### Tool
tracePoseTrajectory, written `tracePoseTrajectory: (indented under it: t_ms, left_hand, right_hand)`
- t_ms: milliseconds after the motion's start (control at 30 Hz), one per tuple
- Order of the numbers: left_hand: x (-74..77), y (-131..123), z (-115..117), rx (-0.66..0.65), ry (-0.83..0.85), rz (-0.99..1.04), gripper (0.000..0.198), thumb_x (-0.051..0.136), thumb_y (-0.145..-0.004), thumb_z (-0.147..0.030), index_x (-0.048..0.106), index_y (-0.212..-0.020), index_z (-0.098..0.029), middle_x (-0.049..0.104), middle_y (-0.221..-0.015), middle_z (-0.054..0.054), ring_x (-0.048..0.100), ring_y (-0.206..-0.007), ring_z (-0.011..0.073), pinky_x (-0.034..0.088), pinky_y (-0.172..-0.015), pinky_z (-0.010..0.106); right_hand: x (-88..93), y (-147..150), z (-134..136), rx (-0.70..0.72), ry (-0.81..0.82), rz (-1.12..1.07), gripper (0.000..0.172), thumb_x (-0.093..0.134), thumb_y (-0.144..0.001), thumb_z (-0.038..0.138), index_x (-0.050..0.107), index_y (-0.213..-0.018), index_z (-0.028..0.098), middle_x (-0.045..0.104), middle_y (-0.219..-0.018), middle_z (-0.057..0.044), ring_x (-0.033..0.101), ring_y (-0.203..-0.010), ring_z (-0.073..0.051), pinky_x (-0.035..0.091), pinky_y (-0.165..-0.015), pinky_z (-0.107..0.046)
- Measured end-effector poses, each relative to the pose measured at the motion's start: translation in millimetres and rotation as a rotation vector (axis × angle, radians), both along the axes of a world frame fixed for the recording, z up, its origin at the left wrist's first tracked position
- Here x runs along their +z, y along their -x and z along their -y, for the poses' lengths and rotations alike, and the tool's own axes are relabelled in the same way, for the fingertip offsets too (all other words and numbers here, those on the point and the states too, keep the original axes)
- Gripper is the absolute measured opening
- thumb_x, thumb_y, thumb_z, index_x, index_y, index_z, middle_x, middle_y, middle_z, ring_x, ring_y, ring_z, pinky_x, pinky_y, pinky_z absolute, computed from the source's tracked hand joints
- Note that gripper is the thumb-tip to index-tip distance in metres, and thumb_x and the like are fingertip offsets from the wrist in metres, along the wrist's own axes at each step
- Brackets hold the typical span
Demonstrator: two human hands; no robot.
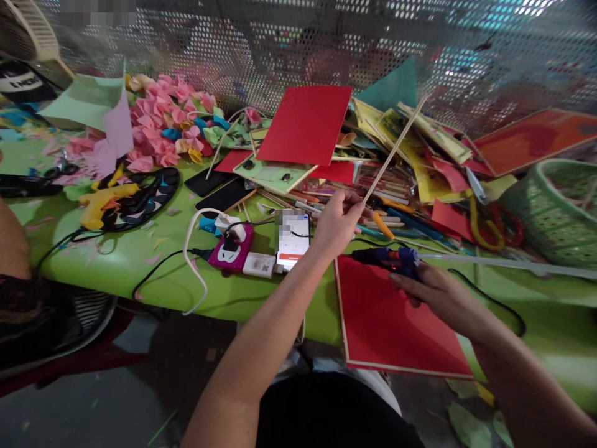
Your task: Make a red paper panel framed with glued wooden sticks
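In my left hand point(338, 223) is a thin wooden stick point(396, 149), pinched near its lower end and slanting up to the right. My right hand point(431, 289) grips a blue glue gun point(405, 261) with a long clear glue stick point(494, 262) coming out of its back. The gun's dark nozzle points left, over the top edge of a red card sheet point(401, 317). Pale strips run along the card's left and bottom edges. The card lies at the table's front edge, its lower part hanging past it.
A lit phone point(293, 239) and a purple power strip point(231, 252) with cables lie left of my left hand. Behind are another red sheet point(305, 124), piled pink paper flowers point(163, 118) and a yellow glue gun point(105, 202). A green basket point(555, 218) stands right. Another person's arm point(13, 242) shows left.
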State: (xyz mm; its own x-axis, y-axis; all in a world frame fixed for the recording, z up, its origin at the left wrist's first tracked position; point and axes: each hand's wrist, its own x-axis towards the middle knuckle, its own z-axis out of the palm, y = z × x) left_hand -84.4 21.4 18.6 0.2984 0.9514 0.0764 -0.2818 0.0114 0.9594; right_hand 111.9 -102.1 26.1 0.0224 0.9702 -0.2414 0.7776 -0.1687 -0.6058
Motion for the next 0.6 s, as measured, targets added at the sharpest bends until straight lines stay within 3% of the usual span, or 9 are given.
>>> tracePoseTrajectory:
  t_ms: [333, 600]
  left_hand:
    - [0.9, 0.0, -0.8, 0.001, 0.006, 0.009, 0.012, 0.056, -0.098, -0.018, 0.048, -0.091, -0.021, 0.075, -0.085, 0.005, 0.063, -0.067, 0.0109, 0.053, -0.056, 0.021]
    - [2.9, 0.3, 0.7, -0.008, 0.004, 0.007, 0.011, 0.056, -0.099, -0.019, 0.048, -0.091, -0.021, 0.077, -0.091, 0.008, 0.063, -0.069, 0.0109, 0.053, -0.057, 0.021]
  right_hand:
    - [7.0, 15.5, -4.1, 0.034, -0.019, -0.046, 0.055, 0.055, -0.087, 0.076, 0.057, -0.068, 0.024, 0.058, -0.056, -0.001, 0.054, -0.053, -0.018, 0.040, -0.053, -0.032]
    - [2.7, -0.9, 0.8, -0.016, 0.021, 0.005, 0.056, 0.054, -0.086, 0.077, 0.058, -0.072, 0.023, 0.061, -0.056, -0.001, 0.055, -0.053, -0.018, 0.039, -0.053, -0.032]
